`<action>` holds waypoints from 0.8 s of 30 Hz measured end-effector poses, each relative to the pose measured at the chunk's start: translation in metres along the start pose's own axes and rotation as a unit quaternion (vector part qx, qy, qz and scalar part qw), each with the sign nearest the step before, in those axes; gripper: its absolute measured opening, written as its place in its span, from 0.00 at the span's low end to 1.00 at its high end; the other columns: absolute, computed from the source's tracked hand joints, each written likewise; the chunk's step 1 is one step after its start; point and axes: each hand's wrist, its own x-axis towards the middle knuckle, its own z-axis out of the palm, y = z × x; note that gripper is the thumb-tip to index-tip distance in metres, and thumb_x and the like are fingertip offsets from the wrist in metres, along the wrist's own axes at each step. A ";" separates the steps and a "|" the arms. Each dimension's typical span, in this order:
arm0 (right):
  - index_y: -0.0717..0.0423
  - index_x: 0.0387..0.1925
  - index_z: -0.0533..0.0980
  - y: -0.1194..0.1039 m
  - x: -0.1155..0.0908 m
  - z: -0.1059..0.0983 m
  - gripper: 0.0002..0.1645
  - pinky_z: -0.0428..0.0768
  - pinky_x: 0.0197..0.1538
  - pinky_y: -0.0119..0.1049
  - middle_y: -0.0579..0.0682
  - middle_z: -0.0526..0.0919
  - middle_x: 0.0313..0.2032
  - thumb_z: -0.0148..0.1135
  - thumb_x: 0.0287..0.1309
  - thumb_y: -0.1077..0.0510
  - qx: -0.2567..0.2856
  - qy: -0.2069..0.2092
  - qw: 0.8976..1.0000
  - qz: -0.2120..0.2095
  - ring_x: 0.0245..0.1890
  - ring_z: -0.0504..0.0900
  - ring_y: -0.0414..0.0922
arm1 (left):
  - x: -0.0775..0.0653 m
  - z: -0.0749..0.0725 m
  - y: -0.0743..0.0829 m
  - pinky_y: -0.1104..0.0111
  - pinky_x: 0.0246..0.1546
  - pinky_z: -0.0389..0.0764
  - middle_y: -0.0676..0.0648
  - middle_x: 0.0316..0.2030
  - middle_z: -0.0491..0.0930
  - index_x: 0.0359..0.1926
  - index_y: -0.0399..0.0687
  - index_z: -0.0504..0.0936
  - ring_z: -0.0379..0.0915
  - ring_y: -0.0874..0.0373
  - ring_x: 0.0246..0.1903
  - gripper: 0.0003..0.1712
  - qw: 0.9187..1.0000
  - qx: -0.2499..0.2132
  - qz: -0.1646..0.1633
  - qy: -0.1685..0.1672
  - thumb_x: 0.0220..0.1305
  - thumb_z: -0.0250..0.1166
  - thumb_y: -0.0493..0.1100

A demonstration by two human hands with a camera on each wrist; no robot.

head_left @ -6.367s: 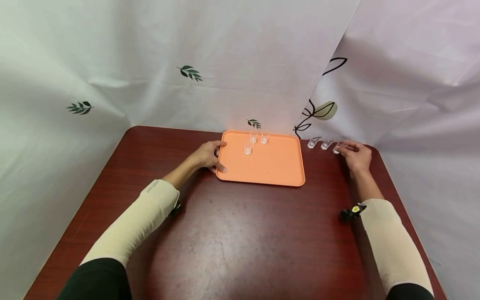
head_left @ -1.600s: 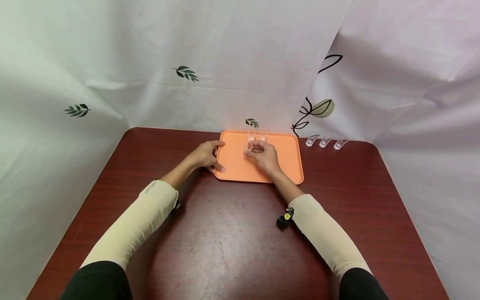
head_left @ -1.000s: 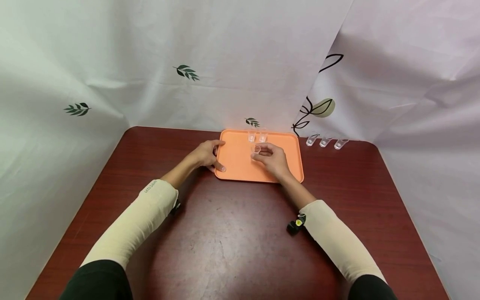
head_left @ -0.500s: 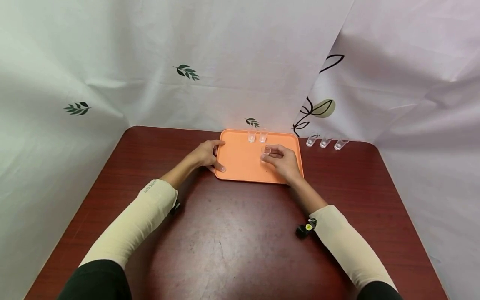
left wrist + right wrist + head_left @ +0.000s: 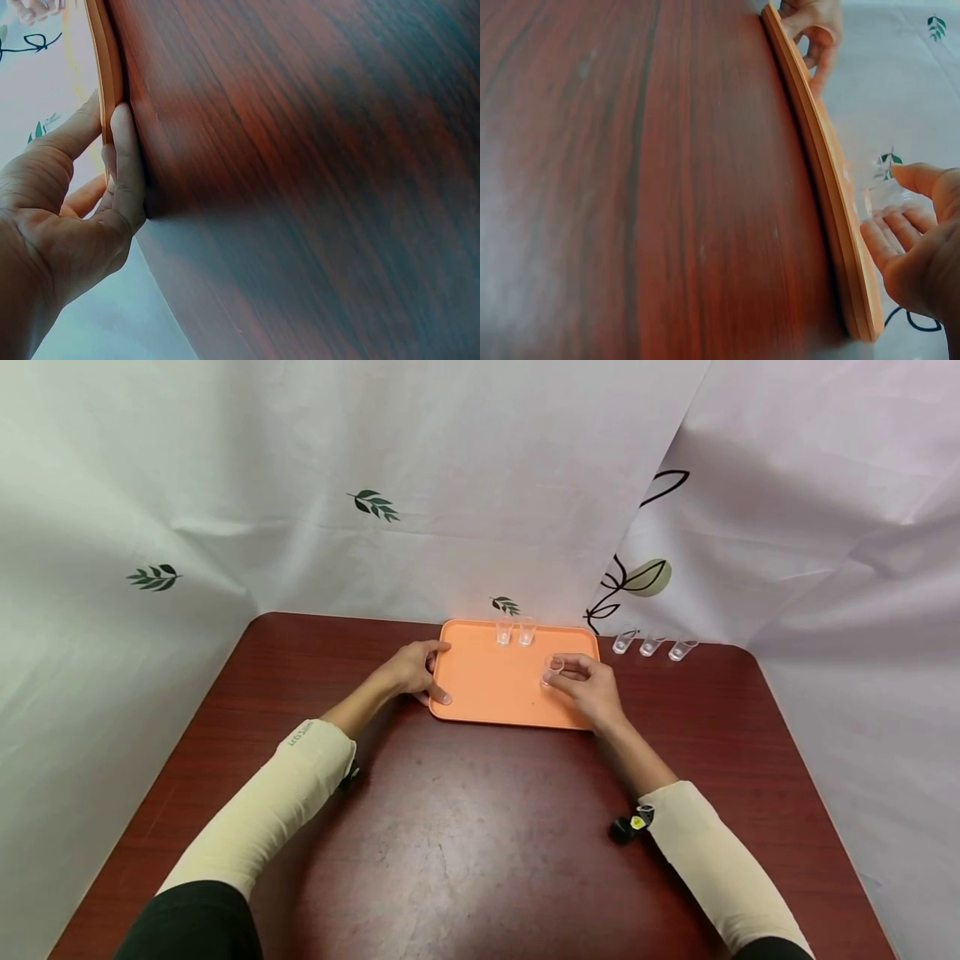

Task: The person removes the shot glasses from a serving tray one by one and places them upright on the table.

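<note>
An orange tray [image 5: 487, 693] lies at the far side of the table. At its left edge my left hand [image 5: 412, 670] grips the rim, thumb on top; the left wrist view shows fingers [image 5: 129, 161] under the tray's edge. Over the tray's right half my right hand [image 5: 596, 689] pinches a small clear plastic cup [image 5: 553, 667] between thumb and fingers. Part of that cup is hidden by the thumb. Two similar clear cups, left [image 5: 503, 632] and right [image 5: 527, 632], stand side by side near the tray's back rim.
Three more clear cups, left [image 5: 623, 641], middle [image 5: 651, 645] and right [image 5: 682, 649], stand in a row on the dark wood table [image 5: 465, 827], right of the tray. White patterned sheeting [image 5: 420, 560] rises behind the table's back edge.
Earlier, my right hand was at the rightmost cup on the table, then at the tray's front cup. It has since carried that cup rightward over the tray. My left hand stays at the rim.
</note>
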 end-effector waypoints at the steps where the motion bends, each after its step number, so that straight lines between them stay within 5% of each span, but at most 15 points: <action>1: 0.69 0.64 0.86 0.001 -0.001 -0.002 0.27 0.90 0.49 0.19 0.68 0.90 0.58 0.81 0.67 0.62 0.003 0.003 1.000 0.001 0.44 0.89 0.29 | 0.000 0.000 0.000 0.61 0.31 0.97 0.39 0.50 0.68 0.90 0.51 0.61 0.84 0.54 0.28 0.68 1.000 0.000 0.000 0.000 0.55 0.89 0.30; 7: 0.70 0.64 0.85 0.002 -0.004 -0.015 0.27 0.90 0.50 0.19 0.60 0.92 0.54 0.81 0.67 0.63 0.013 0.020 1.000 0.010 0.45 0.89 0.29 | 0.001 0.001 0.000 0.61 0.31 0.97 0.40 0.50 0.67 0.90 0.51 0.61 0.83 0.55 0.27 0.68 1.000 0.001 0.002 0.002 0.54 0.90 0.30; 15: 0.73 0.65 0.83 0.001 -0.007 -0.032 0.28 0.91 0.51 0.20 0.34 0.91 0.42 0.79 0.67 0.65 0.045 0.033 0.998 0.019 0.45 0.90 0.29 | 0.000 0.001 0.000 0.61 0.31 0.97 0.39 0.50 0.67 0.90 0.50 0.61 0.83 0.55 0.28 0.68 1.000 -0.003 0.005 -0.001 0.55 0.89 0.30; 24: 0.72 0.65 0.83 0.004 -0.008 -0.050 0.29 0.93 0.47 0.22 0.31 0.90 0.39 0.80 0.68 0.64 0.040 0.046 0.998 0.027 0.42 0.91 0.29 | 0.001 0.001 0.001 0.61 0.31 0.98 0.39 0.51 0.67 0.90 0.50 0.61 0.84 0.55 0.27 0.69 1.000 -0.006 0.003 -0.001 0.53 0.89 0.29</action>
